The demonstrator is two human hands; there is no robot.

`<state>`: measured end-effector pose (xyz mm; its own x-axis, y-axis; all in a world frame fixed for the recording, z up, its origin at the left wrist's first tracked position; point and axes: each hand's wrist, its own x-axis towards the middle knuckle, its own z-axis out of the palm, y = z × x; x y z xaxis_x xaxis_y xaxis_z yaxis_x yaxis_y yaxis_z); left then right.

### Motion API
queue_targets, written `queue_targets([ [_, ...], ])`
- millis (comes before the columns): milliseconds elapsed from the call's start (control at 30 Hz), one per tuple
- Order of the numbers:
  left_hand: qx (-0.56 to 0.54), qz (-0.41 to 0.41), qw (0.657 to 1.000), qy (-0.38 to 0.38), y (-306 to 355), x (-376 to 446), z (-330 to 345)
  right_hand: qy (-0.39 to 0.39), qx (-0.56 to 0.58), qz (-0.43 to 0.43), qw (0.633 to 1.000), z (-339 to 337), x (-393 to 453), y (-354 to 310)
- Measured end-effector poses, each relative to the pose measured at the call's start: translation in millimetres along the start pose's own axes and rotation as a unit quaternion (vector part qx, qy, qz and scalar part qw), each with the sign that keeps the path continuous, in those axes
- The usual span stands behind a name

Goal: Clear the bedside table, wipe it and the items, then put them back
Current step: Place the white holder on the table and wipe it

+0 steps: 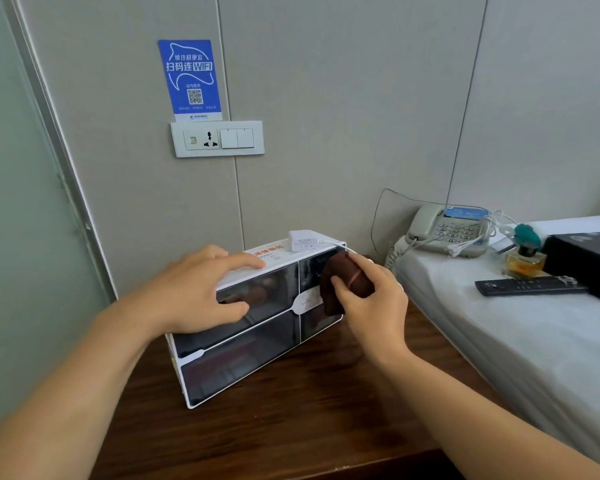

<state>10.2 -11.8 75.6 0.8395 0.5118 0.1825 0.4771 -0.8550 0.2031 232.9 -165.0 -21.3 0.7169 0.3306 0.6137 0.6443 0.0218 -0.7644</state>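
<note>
Table [326, 427]: dark brown wood, against the wall, beside the bed.
Box [257, 327]: white frame, four dark glossy compartments in two rows; upright on the table, set at an angle to the wall; orange print on its top.
Adapter [303, 240]: small, white, lying on the box's top at the back, white cable running off to the right.
Cloth [340, 285]: dark brown, bunched, against the box's upper right compartment front.
Phone [447, 233]: pale corded set, on the bed.
Remote [530, 286]: black, flat on the bed.
Perfume bottle [525, 259]: amber glass, teal top, upright on the bed.

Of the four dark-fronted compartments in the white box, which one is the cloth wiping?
The upper right compartment: the right hand presses the folded brown cloth against its front. The other three compartments are untouched by the cloth.
</note>
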Motion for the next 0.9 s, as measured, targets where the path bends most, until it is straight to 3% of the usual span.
queue_targets([
  [200,-0.02,0.013,1.0,0.007,-9.8,3.3,5.4,0.006,-0.025,-0.001,1.0,35.2,-8.4,10.4],
  [300,-0.015,0.014,1.0,0.005,-11.7,5.2,7.7,-0.031,-0.017,0.014,0.999,50.0,-27.3,-4.5],
  [400,-0.012,0.013,1.0,0.004,-14.1,5.8,8.3,-0.059,-0.017,-0.034,0.998,52.5,-37.1,-9.8],
  [500,-0.006,0.012,1.0,0.005,-14.3,6.0,8.3,-0.018,0.007,-0.065,0.998,48.3,-15.7,-2.7],
  [600,-0.001,0.007,1.0,0.006,-12.7,5.4,7.7,0.047,0.026,-0.012,0.998,40.1,16.5,9.2],
  [667,-0.006,0.009,1.0,0.007,-11.8,5.3,7.7,0.047,0.025,0.003,0.999,38.0,17.8,11.7],
  [833,-0.006,0.008,1.0,0.011,-13.2,5.9,8.2,-0.088,-0.016,-0.148,0.985,42.2,-21.3,5.8],
  [900,-0.007,0.006,1.0,0.009,-13.0,5.6,8.8,-0.072,-0.018,-0.153,0.985,40.4,-9.4,6.6],
])
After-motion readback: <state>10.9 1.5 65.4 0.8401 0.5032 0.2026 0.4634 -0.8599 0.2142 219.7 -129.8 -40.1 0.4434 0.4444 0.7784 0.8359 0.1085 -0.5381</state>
